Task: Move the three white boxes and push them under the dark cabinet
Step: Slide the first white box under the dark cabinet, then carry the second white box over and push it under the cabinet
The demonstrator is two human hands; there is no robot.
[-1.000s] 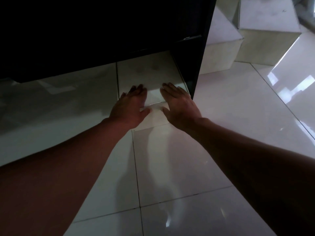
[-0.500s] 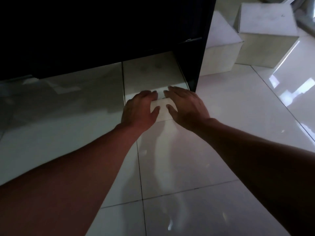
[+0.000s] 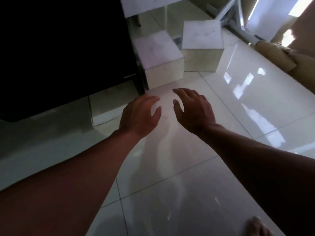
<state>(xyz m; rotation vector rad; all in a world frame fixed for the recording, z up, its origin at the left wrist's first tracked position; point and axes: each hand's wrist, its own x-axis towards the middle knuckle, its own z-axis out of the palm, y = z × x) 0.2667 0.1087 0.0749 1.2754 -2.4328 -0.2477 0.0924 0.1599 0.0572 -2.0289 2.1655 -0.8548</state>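
Note:
One white box (image 3: 105, 109) sits low under the dark cabinet (image 3: 64, 48), only its front face showing. Two more white boxes stand on the floor to the cabinet's right: a near one (image 3: 160, 62) against the cabinet's side and a far one (image 3: 202, 46) behind it. My left hand (image 3: 139, 114) and my right hand (image 3: 194, 111) hover above the glossy tiles just right of the pushed-in box. Both hands hold nothing, fingers loosely spread, and touch no box.
The floor is shiny white tile (image 3: 170, 167) with bright window reflections at right. Brown cardboard (image 3: 279, 55) lies at the far right, and a white metal frame (image 3: 233, 17) stands behind the far box. A bare foot (image 3: 257, 229) shows at the bottom right.
Both hands have come off the front of the box under the cabinet and drawn back to the right. The view has swung right, showing more of the two other boxes.

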